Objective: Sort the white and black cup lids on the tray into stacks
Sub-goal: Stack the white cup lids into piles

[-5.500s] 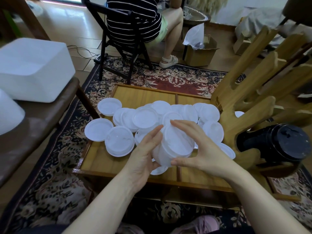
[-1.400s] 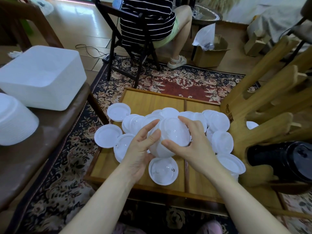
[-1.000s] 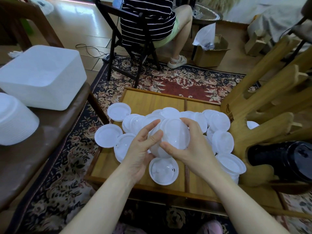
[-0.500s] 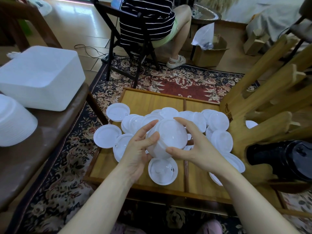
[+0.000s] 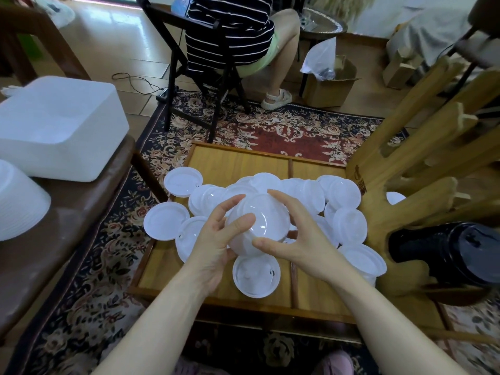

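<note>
In hand: we hold a stack of white lids [image 5: 257, 221] above the tray [image 5: 240, 161], left hand [image 5: 216, 236] curled round its left side, right hand [image 5: 295, 236] cupped round the right.
Done: a black stack [image 5: 457, 255] lies at the far right, off the tray; a short white stack [image 5: 362, 259] sits at the tray's right edge.
Left: many loose white lids [image 5: 343, 194] lie scattered and overlapping across the tray, one lone lid [image 5: 255, 276] just below our hands.
Judgement: we reckon we're roughly midway.

One head-worn wide-angle camera looks forward and steeply down onto the wooden tray [image 5: 235, 163] from its near edge. It sits close above the tray; the floor beyond it fills the upper frame.
</note>
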A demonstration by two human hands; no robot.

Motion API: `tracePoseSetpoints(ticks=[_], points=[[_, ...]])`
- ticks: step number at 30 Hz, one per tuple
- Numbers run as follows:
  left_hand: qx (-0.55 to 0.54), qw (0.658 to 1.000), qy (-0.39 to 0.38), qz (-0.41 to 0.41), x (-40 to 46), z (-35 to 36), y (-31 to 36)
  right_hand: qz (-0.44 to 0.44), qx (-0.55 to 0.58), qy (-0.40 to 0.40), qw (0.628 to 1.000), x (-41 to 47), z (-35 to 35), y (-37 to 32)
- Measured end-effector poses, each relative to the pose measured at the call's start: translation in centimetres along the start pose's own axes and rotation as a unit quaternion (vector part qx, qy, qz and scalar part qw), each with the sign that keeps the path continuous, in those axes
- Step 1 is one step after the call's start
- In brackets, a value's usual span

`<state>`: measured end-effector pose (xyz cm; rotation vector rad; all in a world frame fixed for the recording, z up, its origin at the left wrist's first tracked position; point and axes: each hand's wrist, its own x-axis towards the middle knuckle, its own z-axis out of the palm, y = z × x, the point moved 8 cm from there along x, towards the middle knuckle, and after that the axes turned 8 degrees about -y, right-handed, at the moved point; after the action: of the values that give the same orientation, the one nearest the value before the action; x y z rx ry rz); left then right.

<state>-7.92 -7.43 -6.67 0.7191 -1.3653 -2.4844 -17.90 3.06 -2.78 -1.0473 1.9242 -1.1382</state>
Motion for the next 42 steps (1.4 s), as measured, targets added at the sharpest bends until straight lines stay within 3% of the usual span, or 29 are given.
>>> tracePoseSetpoints(ticks=[5, 10, 15, 18, 21, 23, 26, 35, 38, 42], points=[[0.006, 1.0, -0.005, 0.017, 0.1, -0.1, 0.1, -0.011, 0.095, -0.038, 0.995, 0.4, 0.8, 0.5], [0.07, 0.995, -0.068, 0.014, 0.0, 1.0, 0.2, -0.024, 0.085, -0.01, 0.996, 0.3, 0.6, 0.9], [0.057, 0.997, -0.033, 0.04, 0.1, 0.7, 0.4, -0.016, 0.066, -0.044, 0.997, 0.1, -0.2, 1.0], [0.058, 0.998, -0.004, 0.037, 0.2, -0.2, 0.4, 0.028, 0.003, 0.048, 0.998, 0.2, -5.1, 2.9], [0.056, 0.998, 0.002, 0.029, 0.4, -0.6, 0.4, 0.134, -0.188, 0.157, 0.96, -0.9, -11.5, 6.7], [0.058, 0.998, -0.001, 0.027, 0.4, -0.4, 0.4, 0.211, -0.295, 0.147, 0.92, -1.6, -13.6, 9.2], [0.065, 0.998, -0.006, 0.021, 0.2, -0.2, 0.5, 0.276, -0.337, 0.11, 0.894, -1.5, -14.0, 11.4], [0.048, 0.999, -0.004, -0.003, 0.3, -0.6, 0.2, 0.316, -0.493, 0.057, 0.809, -0.6, -12.6, 12.3], [0.048, 0.999, -0.005, -0.004, 0.3, -0.5, 0.2, 0.309, -0.483, 0.054, 0.818, -0.6, -12.4, 12.3], [0.049, 0.999, -0.002, -0.009, 0.2, -0.5, 0.2, 0.292, -0.409, 0.081, 0.861, -0.8, -12.6, 11.4]])
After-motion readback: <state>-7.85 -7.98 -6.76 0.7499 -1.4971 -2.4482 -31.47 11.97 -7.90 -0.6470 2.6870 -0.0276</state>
